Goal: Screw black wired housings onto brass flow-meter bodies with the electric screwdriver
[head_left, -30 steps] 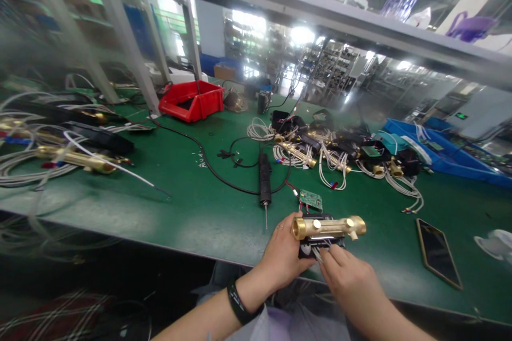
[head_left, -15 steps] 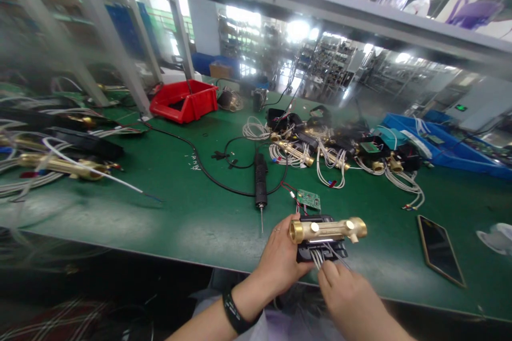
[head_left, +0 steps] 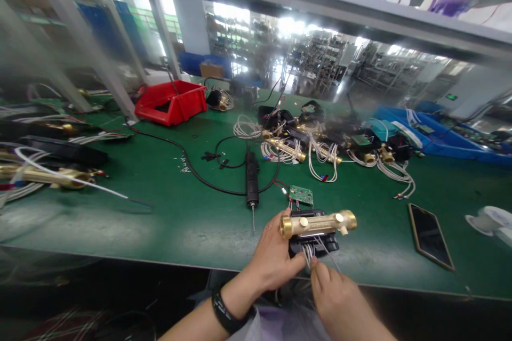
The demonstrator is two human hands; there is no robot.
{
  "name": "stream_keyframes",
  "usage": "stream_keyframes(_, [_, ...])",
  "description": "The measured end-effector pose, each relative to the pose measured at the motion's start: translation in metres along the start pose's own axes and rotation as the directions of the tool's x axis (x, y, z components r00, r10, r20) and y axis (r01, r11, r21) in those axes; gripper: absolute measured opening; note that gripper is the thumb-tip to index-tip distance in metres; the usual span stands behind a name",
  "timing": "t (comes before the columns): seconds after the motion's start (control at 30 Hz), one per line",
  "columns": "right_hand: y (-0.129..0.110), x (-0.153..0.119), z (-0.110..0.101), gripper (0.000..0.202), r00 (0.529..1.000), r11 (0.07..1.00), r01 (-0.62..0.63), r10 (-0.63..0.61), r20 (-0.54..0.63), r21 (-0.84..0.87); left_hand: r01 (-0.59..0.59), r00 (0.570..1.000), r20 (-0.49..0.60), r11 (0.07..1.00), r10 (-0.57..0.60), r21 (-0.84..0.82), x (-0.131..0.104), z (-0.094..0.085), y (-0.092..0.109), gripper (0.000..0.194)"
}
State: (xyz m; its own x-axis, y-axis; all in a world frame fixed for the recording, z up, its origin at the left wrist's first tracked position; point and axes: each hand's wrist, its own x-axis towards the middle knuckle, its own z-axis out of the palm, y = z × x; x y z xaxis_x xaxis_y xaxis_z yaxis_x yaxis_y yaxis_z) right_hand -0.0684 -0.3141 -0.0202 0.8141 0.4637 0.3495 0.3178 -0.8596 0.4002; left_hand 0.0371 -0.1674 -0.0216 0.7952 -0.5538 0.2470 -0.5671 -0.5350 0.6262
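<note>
A brass pipe fitting [head_left: 318, 223] sits on a black housing [head_left: 314, 244] at the near edge of the green bench. My left hand [head_left: 272, 258] grips the housing's left end, with the thumb against the brass. My right hand [head_left: 334, 295] pinches a bundle of thin white wires [head_left: 316, 250] that come out from under the brass body. A small green circuit board [head_left: 301, 195] lies just behind, joined by red and black leads.
A black electric screwdriver [head_left: 252, 178] lies with its cord to the left of the board. A phone [head_left: 430, 235] lies at the right. More brass assemblies with white cables [head_left: 320, 154] are piled behind. A red bin [head_left: 171, 102] stands at the back left, blue trays [head_left: 444, 141] at the right.
My right hand has slid back toward me along the white wires, drawing them out from under the brass body. The left hand keeps its grip. The view has shifted slightly.
</note>
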Motion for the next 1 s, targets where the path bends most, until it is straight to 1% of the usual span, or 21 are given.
stream_keyframes(0.07, [0.001,-0.001,0.001,0.038,1.000,0.999,0.002,-0.003,0.030,0.035,0.030,1.000,-0.005,0.999,-0.030,0.021,0.000,0.001,0.002,0.074])
stream_keyframes(0.17, [0.006,-0.003,0.002,0.025,0.999,0.990,0.000,-0.006,0.041,0.142,0.051,0.999,-0.012,0.998,-0.050,0.030,0.001,0.004,0.004,0.074])
stream_keyframes(0.3, [0.016,-0.005,0.006,0.005,0.996,0.941,-0.090,0.092,0.011,0.327,0.027,1.000,-0.001,1.000,-0.027,0.017,0.002,0.005,0.002,0.074])
stream_keyframes(0.4, [0.019,-0.007,0.009,0.014,0.990,0.913,-0.133,0.142,0.006,0.385,0.022,1.000,-0.002,1.000,-0.022,0.016,0.001,0.005,0.000,0.076])
stream_keyframes(0.57, [0.014,-0.013,0.015,0.028,0.989,0.910,-0.142,0.145,0.022,0.390,0.029,1.000,0.004,1.000,-0.029,0.012,0.001,0.005,0.000,0.078])
stream_keyframes(0.67, [0.011,-0.016,0.020,0.034,0.995,0.916,-0.095,0.094,0.023,0.389,0.044,0.999,-0.015,0.999,-0.044,0.015,0.002,0.007,0.002,0.082])
stream_keyframes(0.77, [0.009,-0.018,0.022,0.042,0.999,0.937,-0.038,0.036,0.014,0.348,0.070,0.995,-0.071,0.997,-0.068,0.029,0.001,0.011,0.005,0.088])
stream_keyframes(0.9, [0.007,-0.020,0.021,0.046,0.998,0.943,-0.039,0.052,-0.030,0.331,0.092,0.991,-0.099,0.994,-0.085,0.066,0.002,0.014,0.008,0.091])
stream_keyframes(1.0, [0.003,-0.024,0.028,0.043,0.998,0.930,-0.049,0.064,-0.028,0.364,0.121,0.988,-0.105,0.990,-0.113,0.074,0.002,0.015,0.010,0.098])
